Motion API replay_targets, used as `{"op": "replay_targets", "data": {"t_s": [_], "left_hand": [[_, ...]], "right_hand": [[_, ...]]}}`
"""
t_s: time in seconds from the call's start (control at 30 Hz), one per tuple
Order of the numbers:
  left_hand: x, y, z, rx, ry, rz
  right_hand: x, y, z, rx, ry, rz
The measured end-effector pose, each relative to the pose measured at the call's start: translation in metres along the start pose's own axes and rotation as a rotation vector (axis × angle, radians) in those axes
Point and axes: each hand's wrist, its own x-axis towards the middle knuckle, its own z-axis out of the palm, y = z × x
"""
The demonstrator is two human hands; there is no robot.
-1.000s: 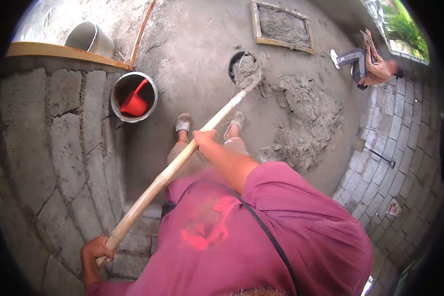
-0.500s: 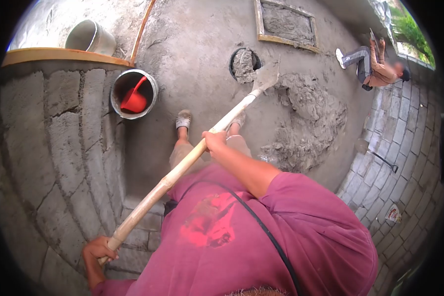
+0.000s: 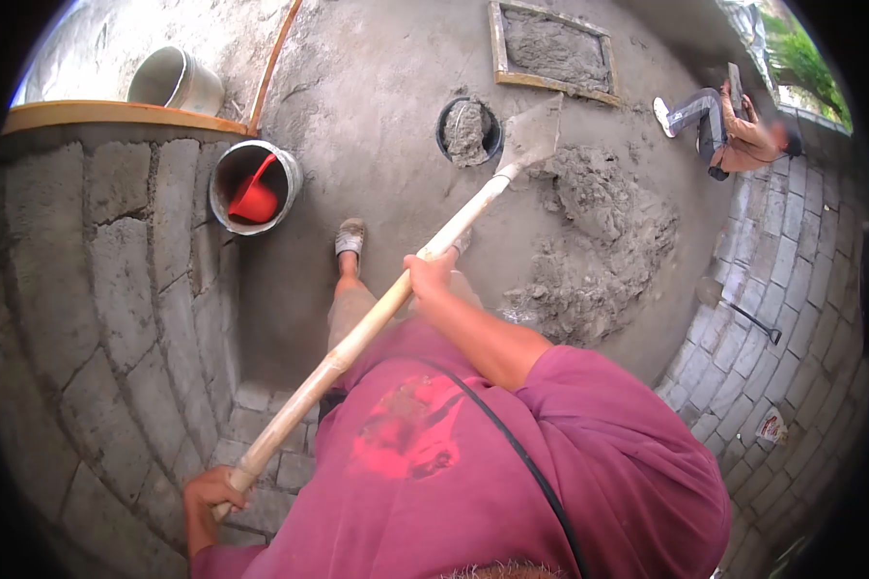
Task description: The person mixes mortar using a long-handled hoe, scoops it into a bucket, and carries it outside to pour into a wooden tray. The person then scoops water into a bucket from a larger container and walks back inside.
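Note:
My left hand point(image 3: 217, 489) is wrapped round the butt end of the long wooden handle of a shovel point(image 3: 357, 340), low on the left. Farther up the shaft, in front of my body, my right hand point(image 3: 430, 274) grips it too. The shovel's metal blade point(image 3: 534, 132) looks smeared grey and carries no visible load. It is at the edge of a pile of wet mortar point(image 3: 613, 236), just right of a dark bucket point(image 3: 468, 133) with mortar in it. Whether the blade touches the pile I cannot tell.
A wooden frame point(image 3: 558, 82) holding mortar lies beyond the bucket. Left stand a pail point(image 3: 294, 174) with a red dipper point(image 3: 258, 200) inside and a grey bucket point(image 3: 200, 89) behind a board point(image 3: 116, 114). Another person point(image 3: 734, 135) sits at the right by a block wall point(image 3: 782, 261).
The shovel blade has shifted slightly right and up, away from the mortar bucket. My left hand has moved a little to the right with the handle end. Both hands keep their grip.

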Motion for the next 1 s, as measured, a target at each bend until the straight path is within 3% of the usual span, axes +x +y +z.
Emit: {"op": "replay_targets", "data": {"t_s": [0.07, 0.17, 0.2, 0.33, 0.47, 0.57, 0.73, 0.9, 1.0], "left_hand": [[0.022, 0.003, 0.023, -0.129, -0.177, 0.039], [0.051, -0.008, 0.038, -0.308, -0.343, 0.042], [0.052, -0.006, 0.047, -0.294, -0.327, 0.042], [0.047, -0.012, 0.051, -0.285, -0.366, 0.063], [0.04, -0.006, 0.064, -0.239, -0.369, 0.102], [0.056, -0.023, 0.058, -0.14, -0.312, 0.103], [0.049, -0.013, 0.067, 0.008, -0.226, 0.038], [0.028, -0.044, 0.067, -0.215, -0.318, 0.027], [0.018, -0.058, 0.059, -0.252, -0.353, -0.003]], "right_hand": [[0.046, 0.026, 0.005, 0.027, 0.016, 0.055], [0.025, -0.035, -0.028, 0.372, -0.175, 0.243], [0.037, -0.023, -0.028, 0.479, -0.242, 0.313], [0.043, -0.006, -0.017, 0.263, -0.261, 0.194], [0.065, 0.005, 0.006, -0.213, -0.038, 0.059], [0.044, -0.031, -0.005, -0.221, -0.187, 0.116], [0.055, -0.01, 0.002, -0.285, -0.21, 0.035], [0.038, 0.036, 0.013, -0.34, -0.146, 0.02], [0.033, 0.053, 0.015, -0.269, -0.227, 0.025]]}}
